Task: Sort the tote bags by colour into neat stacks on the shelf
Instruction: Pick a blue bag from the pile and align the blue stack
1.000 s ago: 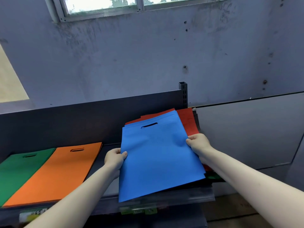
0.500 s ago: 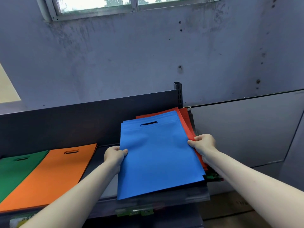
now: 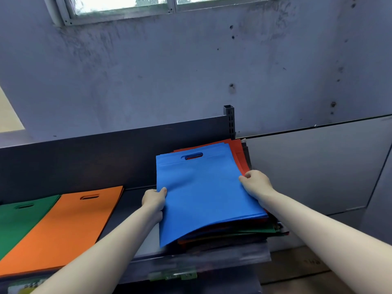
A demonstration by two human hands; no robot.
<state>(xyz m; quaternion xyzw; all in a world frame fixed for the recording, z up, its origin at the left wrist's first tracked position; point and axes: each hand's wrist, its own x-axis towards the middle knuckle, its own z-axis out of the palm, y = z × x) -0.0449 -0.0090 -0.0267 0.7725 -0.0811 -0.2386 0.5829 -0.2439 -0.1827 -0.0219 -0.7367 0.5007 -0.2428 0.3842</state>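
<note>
Both hands hold the blue tote bags (image 3: 203, 187) by opposite side edges.

The left hand (image 3: 153, 201) grips the left edge, thumb on top and fingers curled underneath. The right hand (image 3: 256, 182) pinches the right edge with curled fingers. The blue tote bags span the space between the hands, on top of a mixed pile (image 3: 233, 232) on the shelf (image 3: 129, 209). Red bags (image 3: 238, 151) show just beyond the right hand. Left of the left hand lies the orange stack (image 3: 70, 225), with the green stack (image 3: 19, 219) beyond it.

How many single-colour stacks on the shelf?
2: green stack far left, orange stack beside it. More may lie out of frame; the mixed pile under the blue bag isn't counted.
</note>
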